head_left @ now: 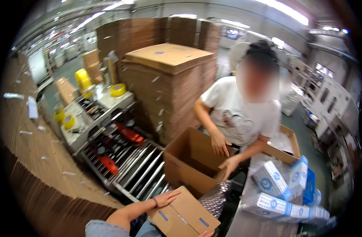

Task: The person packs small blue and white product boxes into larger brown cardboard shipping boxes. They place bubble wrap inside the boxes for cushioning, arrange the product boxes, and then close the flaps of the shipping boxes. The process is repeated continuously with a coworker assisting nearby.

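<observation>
- Packing hall, grey floor, strip lights overhead; flat cardboard stacked high at the left (50, 166), and a further cardboard stack (169, 91) behind the work area.
- Roller conveyor (143, 172), metal, with a red-and-black machine (129, 134) set over it; yellow tape roll (118, 90) on the machine's pale top.
- Large carton, brown (179, 168), top open, at the near end of the rollers.
- Co-worker (240, 114), white shirt, across the large carton, one hand over its opening and the other by its near corner.
- Desk, grey (248, 227), to the right, bearing a loose group of white-and-blue boxes (270, 179).
- Silver bubble wrap (215, 200), just behind the small box.
- Small box, brown (185, 215), closed, blue patches on top; tilted before the person's lap, on the near side of the large carton.
- Left grip (166, 198): fingers nearly straight, laid along the small box's upper left edge, holding it.
- Right grip (206, 234): at the lower edge, mostly cut off — touching the small box's near right side; how far closed, cannot tell.
- Handling, judged: stiff walls, dry and little prone to slip; top may give if pressed mid-panel. Weight unknown — best held at opposite sides, low, near the corners.
</observation>
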Available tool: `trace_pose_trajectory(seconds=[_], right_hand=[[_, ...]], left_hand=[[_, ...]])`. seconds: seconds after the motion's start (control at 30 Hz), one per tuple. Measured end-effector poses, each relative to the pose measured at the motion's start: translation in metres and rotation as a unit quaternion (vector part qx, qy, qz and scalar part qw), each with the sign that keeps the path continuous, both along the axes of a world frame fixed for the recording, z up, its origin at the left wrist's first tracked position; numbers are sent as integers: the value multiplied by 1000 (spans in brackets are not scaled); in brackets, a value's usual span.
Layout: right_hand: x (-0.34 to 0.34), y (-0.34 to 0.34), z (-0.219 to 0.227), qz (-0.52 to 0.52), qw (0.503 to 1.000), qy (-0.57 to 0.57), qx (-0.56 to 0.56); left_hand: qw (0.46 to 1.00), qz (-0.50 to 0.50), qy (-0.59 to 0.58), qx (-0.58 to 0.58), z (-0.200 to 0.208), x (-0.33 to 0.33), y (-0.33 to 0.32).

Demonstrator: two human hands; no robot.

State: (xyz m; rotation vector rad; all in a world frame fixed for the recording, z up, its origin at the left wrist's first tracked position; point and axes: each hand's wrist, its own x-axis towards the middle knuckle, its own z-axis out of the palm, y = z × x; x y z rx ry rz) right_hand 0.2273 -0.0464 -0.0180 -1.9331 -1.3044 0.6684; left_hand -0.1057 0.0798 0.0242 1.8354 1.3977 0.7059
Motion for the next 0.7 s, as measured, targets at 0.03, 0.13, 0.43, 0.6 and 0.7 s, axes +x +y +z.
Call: trace_pose_trajectory(seconds=[0.03,0.13,0.43,0.6,0.7], right_hand=[[-13,6,-6,-30,998,-48,13],[-52,12,-71,29,964,-263,-5],[-231,78,-137,37,685,-728,0],[-330,173,-56,84,995,6,49],[-395,222,-12,138,988,57,39]], left_hand=[[1000,-15,11,-21,7,-8,12],[999,-39,18,9,11,-51,37],[991,4,85,-105,31,-229,118],[916,162,363,49,48,-326,116],[897,172,404,42,43,-329,91]])
